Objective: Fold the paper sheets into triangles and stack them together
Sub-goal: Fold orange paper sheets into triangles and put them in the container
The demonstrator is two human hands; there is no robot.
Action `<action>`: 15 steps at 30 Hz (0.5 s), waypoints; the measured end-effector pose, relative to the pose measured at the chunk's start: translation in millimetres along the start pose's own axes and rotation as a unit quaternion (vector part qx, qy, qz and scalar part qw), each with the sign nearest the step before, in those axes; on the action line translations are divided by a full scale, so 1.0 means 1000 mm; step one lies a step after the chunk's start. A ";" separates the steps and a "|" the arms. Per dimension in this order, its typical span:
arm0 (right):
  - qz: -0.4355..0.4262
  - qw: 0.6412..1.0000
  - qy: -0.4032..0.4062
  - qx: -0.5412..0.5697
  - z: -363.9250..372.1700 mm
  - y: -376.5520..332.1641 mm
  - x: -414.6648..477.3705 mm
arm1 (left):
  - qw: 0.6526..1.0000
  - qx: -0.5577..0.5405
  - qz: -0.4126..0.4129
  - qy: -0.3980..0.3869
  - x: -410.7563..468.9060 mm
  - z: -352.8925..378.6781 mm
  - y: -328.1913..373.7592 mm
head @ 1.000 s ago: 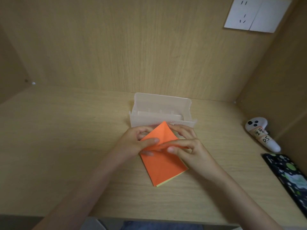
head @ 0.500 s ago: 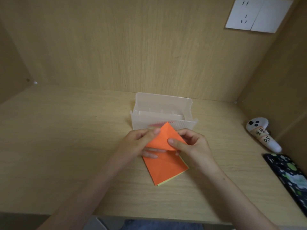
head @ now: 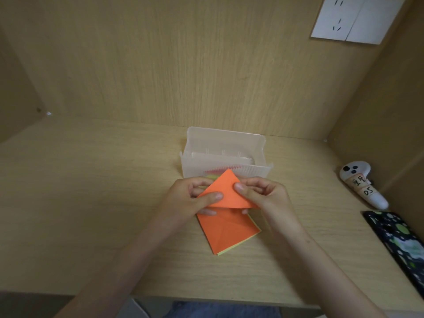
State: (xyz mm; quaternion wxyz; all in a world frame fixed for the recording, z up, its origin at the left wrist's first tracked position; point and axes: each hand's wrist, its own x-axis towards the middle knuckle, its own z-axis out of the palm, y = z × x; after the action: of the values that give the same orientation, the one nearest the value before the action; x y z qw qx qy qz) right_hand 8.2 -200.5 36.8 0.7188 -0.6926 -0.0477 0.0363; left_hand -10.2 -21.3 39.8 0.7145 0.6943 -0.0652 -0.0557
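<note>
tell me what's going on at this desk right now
A person is folding paper. The left hand and right hand each pinch an orange paper triangle, holding it over a square pad of orange sheets on the light wooden desk. Behind them stands an open translucent plastic box, with coloured paper showing through its front wall. A white handheld controller and a dark spotted phone lie to the right, untouched.

A translucent plastic box (head: 226, 143) is set on the wooden counter (head: 91, 203), close to the back panel (head: 183, 65). Well right of the box, a white controller (head: 360, 184) bearing handwritten labels is laid. Further right of the box and nearer the counter's front edge, a dark spotted flat item (head: 399, 246) is placed. High above and right of the box, a white socket plate (head: 353, 19) is mounted.
</note>
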 end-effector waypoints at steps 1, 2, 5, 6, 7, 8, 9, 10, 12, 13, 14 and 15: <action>0.003 1.000 0.003 -0.002 0.000 0.000 0.000 | 1.000 0.000 -0.001 0.005 0.000 0.000 0.000; 0.004 1.000 0.005 -0.002 0.000 0.000 0.000 | 1.000 0.000 -0.002 0.010 0.000 0.000 -0.001; 0.004 1.000 0.004 -0.004 0.001 0.000 0.000 | 1.000 -0.006 -0.009 0.016 -0.001 0.001 -0.001; 0.005 1.000 0.004 -0.003 0.001 -0.001 0.000 | 1.000 -0.009 -0.010 0.017 -0.001 0.001 -0.001; 0.004 1.000 0.006 -0.002 0.002 -0.002 -0.001 | 1.000 -0.011 -0.010 0.017 -0.002 0.001 -0.001; 0.004 1.000 0.007 -0.002 0.002 -0.002 -0.001 | 1.000 -0.011 -0.008 0.017 -0.002 0.001 -0.001; 0.003 1.000 0.007 -0.003 0.003 -0.003 -0.002 | 1.000 -0.011 -0.008 0.015 -0.002 0.001 0.000; 0.003 1.000 0.008 -0.002 0.003 -0.004 -0.002 | 1.000 -0.011 -0.008 0.014 -0.002 0.001 0.000; 0.002 1.000 0.008 0.003 0.004 -0.007 -0.003 | 1.000 -0.012 -0.009 0.013 -0.002 0.001 0.001; 0.002 1.000 0.008 0.003 0.004 -0.008 -0.003 | 1.000 -0.012 -0.010 0.012 -0.003 0.001 0.002; 0.003 1.000 0.007 0.004 0.005 -0.009 -0.004 | 1.000 -0.012 -0.010 0.011 -0.004 0.001 0.002; 0.003 1.000 0.006 0.004 0.005 -0.009 -0.005 | 1.000 -0.013 -0.011 0.011 -0.004 0.001 0.003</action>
State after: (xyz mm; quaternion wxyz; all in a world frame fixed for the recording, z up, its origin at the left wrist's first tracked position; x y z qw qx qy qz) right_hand 2.8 -196.5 46.4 0.7215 -0.6903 -0.0409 0.0345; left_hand -14.7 -21.6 42.7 0.7232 0.6865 -0.0495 -0.0567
